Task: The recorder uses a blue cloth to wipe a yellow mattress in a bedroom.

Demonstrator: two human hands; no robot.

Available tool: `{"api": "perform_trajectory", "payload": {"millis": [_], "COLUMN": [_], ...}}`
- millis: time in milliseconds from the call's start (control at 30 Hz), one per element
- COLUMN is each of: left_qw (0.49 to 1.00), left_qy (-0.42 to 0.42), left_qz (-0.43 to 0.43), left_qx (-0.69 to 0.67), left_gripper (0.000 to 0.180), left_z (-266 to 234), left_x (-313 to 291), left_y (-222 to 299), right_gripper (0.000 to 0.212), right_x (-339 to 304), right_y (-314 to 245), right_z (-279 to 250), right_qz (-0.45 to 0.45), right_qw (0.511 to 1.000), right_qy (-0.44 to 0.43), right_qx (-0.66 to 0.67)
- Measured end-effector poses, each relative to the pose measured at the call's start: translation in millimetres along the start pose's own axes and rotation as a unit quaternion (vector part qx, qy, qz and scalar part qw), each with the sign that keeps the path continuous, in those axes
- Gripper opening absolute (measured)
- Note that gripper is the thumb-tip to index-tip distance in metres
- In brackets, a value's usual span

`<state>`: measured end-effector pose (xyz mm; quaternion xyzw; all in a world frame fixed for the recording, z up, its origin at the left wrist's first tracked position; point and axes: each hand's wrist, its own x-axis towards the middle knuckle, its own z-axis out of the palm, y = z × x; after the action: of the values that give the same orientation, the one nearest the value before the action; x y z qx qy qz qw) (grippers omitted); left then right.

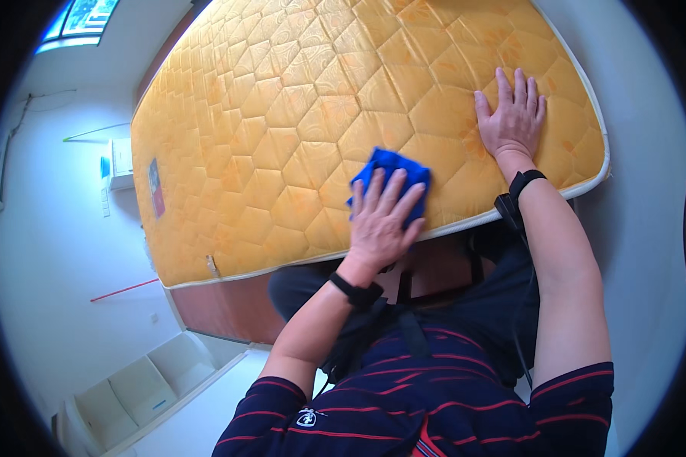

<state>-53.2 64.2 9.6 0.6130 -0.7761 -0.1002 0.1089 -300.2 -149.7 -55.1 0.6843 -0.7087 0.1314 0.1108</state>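
A yellow mattress (282, 152), quilted in hexagons and edged with white piping, fills the upper middle of the view. On its near part lies a crumpled blue cloth (389, 158). My left hand (377, 228) rests flat on top of this cloth with the fingers spread, pressing it against the mattress; it covers much of the cloth. To the right, my right hand (513, 122) lies palm down on the bare mattress, fingers apart and holding nothing, near the mattress's right end.
A reddish-brown bed base (232, 311) shows below the mattress edge. White shelving (141, 388) stands at the lower left, and a white wall (640, 228) runs along the right. A white box-like unit (120, 164) is at the left. Black bands circle both my wrists; a cable hangs from the right one.
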Motion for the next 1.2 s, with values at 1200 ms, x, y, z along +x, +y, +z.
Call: {"api": "perform_trajectory", "payload": {"millis": [1200], "left_qw": [0.852], "left_qy": [0.161], "left_qz": [-0.472], "left_qx": [0.16], "left_gripper": [0.078], "left_z": [16], "left_x": [-41], "left_y": [-178], "right_gripper": [0.07], "right_x": [5], "right_y": [8], "right_z": [1], "right_qz": [-0.036], "right_qw": [0.999], "right_qy": [0.002], "right_qx": [0.007]}}
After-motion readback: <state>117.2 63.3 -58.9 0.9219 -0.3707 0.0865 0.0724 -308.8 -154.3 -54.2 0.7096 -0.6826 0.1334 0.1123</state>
